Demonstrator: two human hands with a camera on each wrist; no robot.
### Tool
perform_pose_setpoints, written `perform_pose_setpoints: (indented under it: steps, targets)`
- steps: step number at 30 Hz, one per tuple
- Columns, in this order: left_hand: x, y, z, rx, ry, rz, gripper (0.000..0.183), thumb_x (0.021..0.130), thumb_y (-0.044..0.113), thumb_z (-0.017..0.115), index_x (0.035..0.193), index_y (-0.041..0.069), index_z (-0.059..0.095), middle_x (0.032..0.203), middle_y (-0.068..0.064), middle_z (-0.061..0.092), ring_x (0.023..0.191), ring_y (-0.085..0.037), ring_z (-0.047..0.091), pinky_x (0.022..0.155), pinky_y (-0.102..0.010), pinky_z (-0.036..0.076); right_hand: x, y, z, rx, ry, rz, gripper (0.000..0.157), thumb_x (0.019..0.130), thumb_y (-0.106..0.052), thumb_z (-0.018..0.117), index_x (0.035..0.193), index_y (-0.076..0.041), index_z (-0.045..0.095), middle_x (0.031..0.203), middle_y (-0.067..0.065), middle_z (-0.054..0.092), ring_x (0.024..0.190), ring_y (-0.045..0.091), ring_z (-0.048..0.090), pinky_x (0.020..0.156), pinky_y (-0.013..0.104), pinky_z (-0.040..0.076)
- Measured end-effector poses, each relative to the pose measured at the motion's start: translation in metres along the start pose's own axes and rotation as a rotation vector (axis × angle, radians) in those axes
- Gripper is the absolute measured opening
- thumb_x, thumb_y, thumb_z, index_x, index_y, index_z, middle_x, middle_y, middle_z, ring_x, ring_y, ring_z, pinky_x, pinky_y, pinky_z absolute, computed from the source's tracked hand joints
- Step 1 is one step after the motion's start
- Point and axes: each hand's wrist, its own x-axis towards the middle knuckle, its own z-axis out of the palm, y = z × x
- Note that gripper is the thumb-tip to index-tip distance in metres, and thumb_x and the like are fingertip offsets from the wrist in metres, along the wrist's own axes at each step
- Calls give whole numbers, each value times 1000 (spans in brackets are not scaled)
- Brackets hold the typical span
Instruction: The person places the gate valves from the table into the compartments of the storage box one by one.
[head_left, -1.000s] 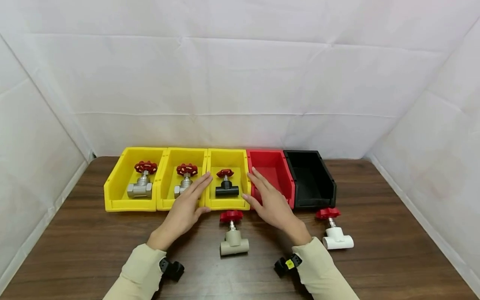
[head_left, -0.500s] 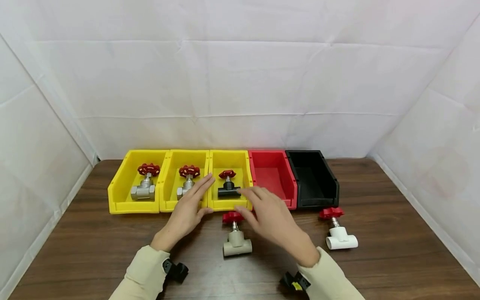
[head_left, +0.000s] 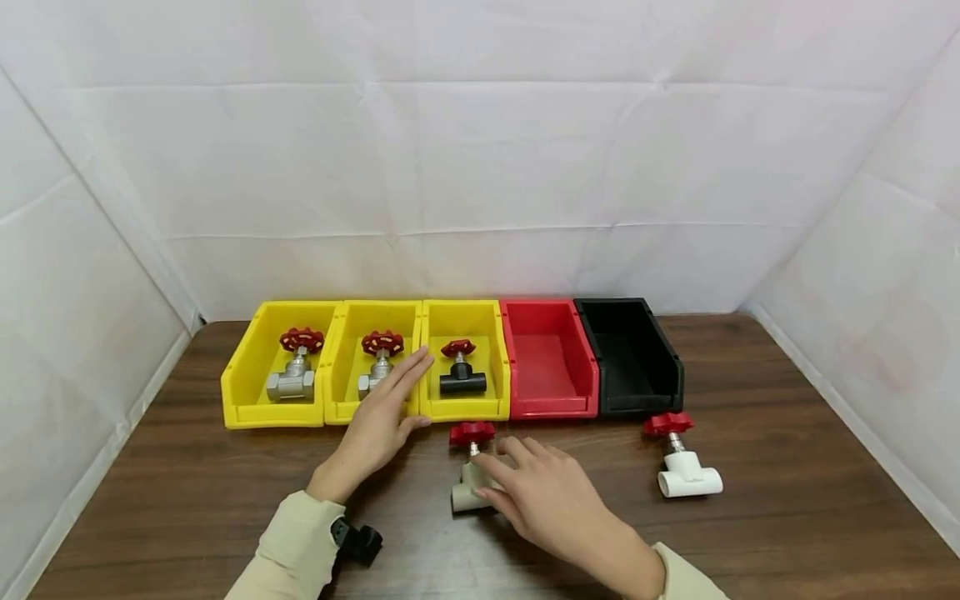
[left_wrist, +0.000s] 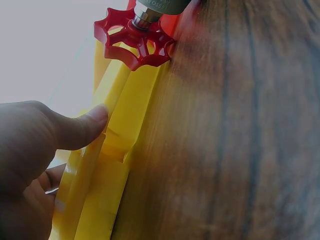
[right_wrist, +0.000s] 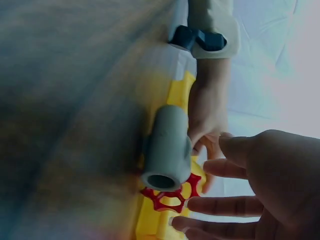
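So the grey valve (head_left: 464,498) is lying on the table (head_left: 420,546), just in front of the rightmost yellow bin (head_left: 467,410), and the right hand (head_left: 551,500) is right over it. Fingers are spread and not wrapped round anything; maybe a fingertip or the thumb is brushing the thing, can't tell from here. Left hand (head_left: 372,425) isn't gripping anything either: fingers pretty straight, lying at the seam between that bin and its neighbour, thumb on the yellow edge. As for handling, my guess is the grey valve is stiff hard plastic, moderate weight, not fragile, a bit slick on the smooth round crosspiece (right_wrist: 165,142). The metal stem (head_left: 473,450) probably makes it heavier toward the wheel end. I'd grab the chunky body where the stem meets the crosspiece, thumb one side and fingers the other. The red wheel (head_left: 472,433) has nice knobbly edges for grip, but it might spin on you, so I'd skip it. Direction-wise, the wheel end points away from the person, toward the bins. I'd call the stem line the long axis, running roughly front to back, with the crosspiece lying roughly left to right.
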Motion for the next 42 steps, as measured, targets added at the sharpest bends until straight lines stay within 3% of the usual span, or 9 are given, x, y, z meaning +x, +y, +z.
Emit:
perform_pose_setpoints:
  steps: [7,15,25,35,42]
  targets:
    - [-1,0,-1,6,-2,-6,80,80,12,76,149,15,35,154,0,28,133,-28,38,100,-46,40,-5,0,2,52,-87,2,36,95,-45,56,127,-28,60,109,0,61,86,18,64,66,36,55]
    - [1,-1,-1,15,-12,-11,81,80,13,76,149,15,35,155,0,28,132,-29,38,99,-46,42,-5,-2,9,144,-201,0,41,95,-46,56,134,-34,55,124,9,58,107,28,61,73,42,55]
    - [0,0,-1,24,-16,-12,81,80,14,76,149,16,34,154,0,28,132,-28,39,96,-45,44,-2,-3,16,154,-205,7,43,93,-43,60,135,-37,53,125,8,57,107,24,58,68,39,55]
    - [-1,-1,0,25,-12,-13,82,80,14,77,150,17,34,154,0,28,132,-28,39,96,-46,44,1,1,24,163,-104,-38,40,90,-37,67,129,-34,59,110,5,60,93,19,61,57,32,53]
    - [0,-1,0,30,-18,-13,80,80,15,76,149,16,35,154,0,28,131,-28,40,94,-45,46,2,1,25,167,-105,-39,38,90,-36,67,127,-35,60,106,3,59,89,17,61,55,30,51]
